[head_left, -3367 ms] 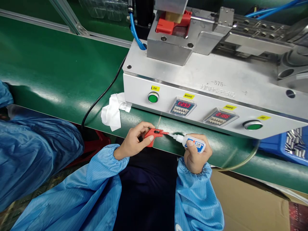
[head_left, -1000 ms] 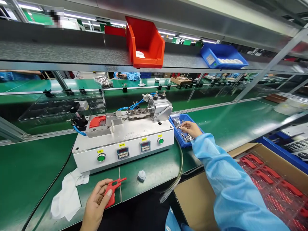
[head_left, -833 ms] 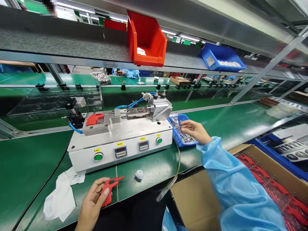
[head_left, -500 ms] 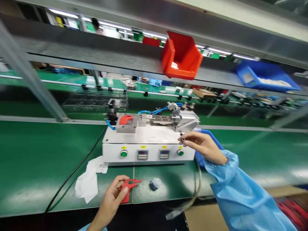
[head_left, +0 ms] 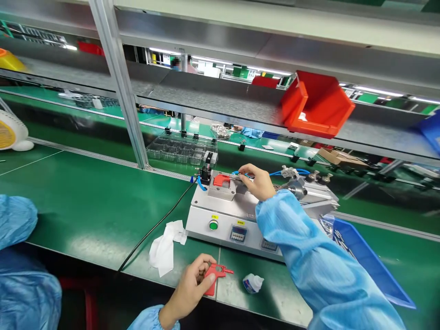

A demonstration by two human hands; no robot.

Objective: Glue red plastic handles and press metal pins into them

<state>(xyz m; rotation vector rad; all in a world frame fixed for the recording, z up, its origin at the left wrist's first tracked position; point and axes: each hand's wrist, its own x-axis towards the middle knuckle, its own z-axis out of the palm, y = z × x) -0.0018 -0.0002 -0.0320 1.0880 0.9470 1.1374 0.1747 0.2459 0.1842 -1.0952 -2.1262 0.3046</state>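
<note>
Low at the bench's front edge, my left hand (head_left: 189, 286) is closed around a red plastic gun-shaped part (head_left: 212, 279), its thin nozzle pointing right. My right hand (head_left: 258, 182) reaches over the white bench machine (head_left: 206, 213), fingers pinched at the metal fixture (head_left: 220, 192). Whatever sits between those fingertips is hidden; a small metal ring showed there earlier. Another red part (head_left: 222, 180) lies in the fixture, just left of my right fingertips. A small white-capped bottle (head_left: 252, 283) stands right of my left hand.
A crumpled white cloth (head_left: 167, 250) and a black cable (head_left: 154, 229) lie left of the machine. The blue tray (head_left: 378, 270) at right contains metal pieces. Overhead, a shelf carries a red bin (head_left: 318, 107). A co-worker's blue sleeve (head_left: 15, 220) shows at far left.
My right hand has moved left from the machine's right front to the fixture. The view has turned left. My left hand still holds the red gun-shaped part.
</note>
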